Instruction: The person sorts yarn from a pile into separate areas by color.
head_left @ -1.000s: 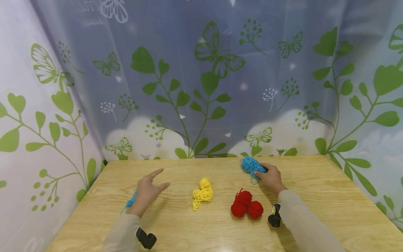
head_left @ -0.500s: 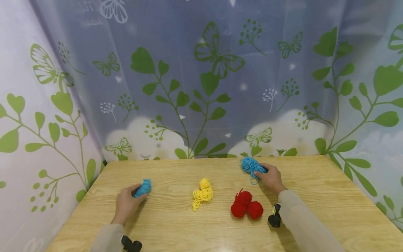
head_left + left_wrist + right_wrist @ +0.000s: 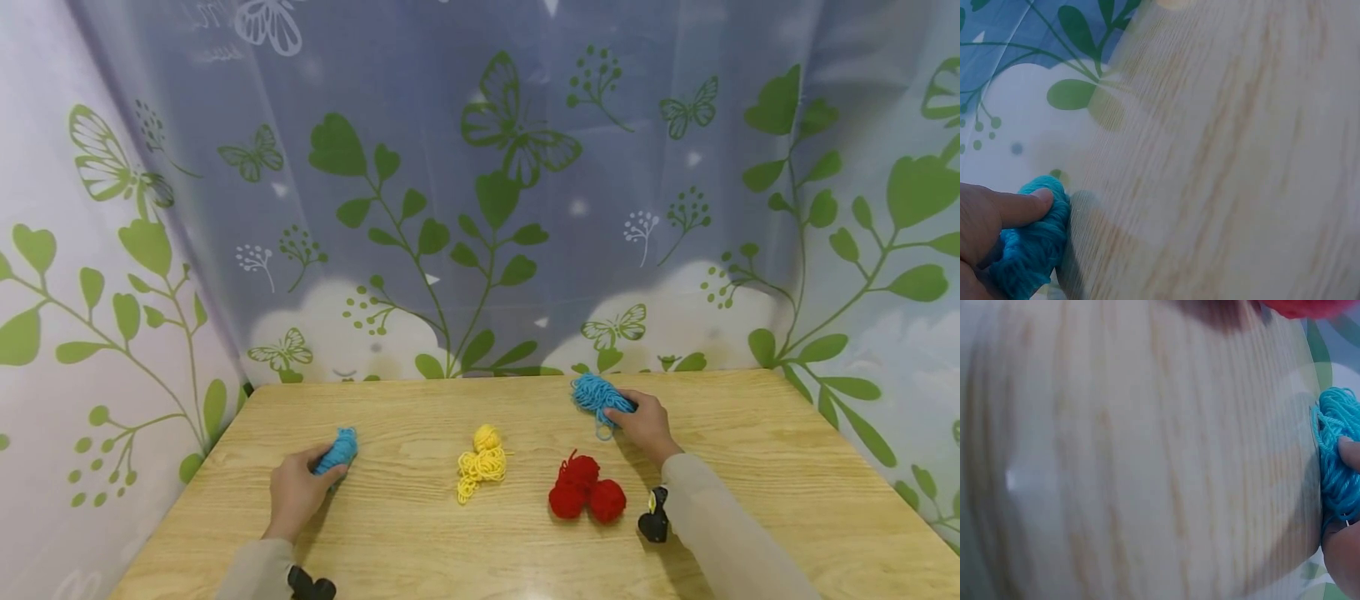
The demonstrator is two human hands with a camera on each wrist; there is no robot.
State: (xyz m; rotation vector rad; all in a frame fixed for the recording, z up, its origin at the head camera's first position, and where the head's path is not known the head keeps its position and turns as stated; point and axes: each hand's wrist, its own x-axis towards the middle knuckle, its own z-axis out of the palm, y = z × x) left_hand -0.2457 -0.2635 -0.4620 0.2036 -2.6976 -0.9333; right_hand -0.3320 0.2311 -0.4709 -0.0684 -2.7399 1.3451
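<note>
Where the left hand (image 3: 296,490) was spread above the pale wooden worktop (image 3: 750,467) a second ago, with only a wisp of blue showing under it, its grip is now closed round a small blue ball of wound yarn (image 3: 337,450), thumb and fingers pinching it near the worktop's left side. Half a second ago that ball was already in the grip; since then it has drifted only slightly back towards the person, so the pick-up looks finished and the hand seems to be settling rather than travelling. In the left wrist view the thumb (image 3: 1019,207) presses into the yarn's top.

Across all three head views the right hand (image 3: 645,425) has not moved: its grip is curled on a loose tangle of blue yarn (image 3: 596,393) at the far right-centre of the worktop. Both blue pieces are thus held, well apart from one another. Between them lie a small heap of yellow yarn (image 3: 482,462) and a cluster of red yarn balls (image 3: 587,493), untouched and unchanged.
</note>
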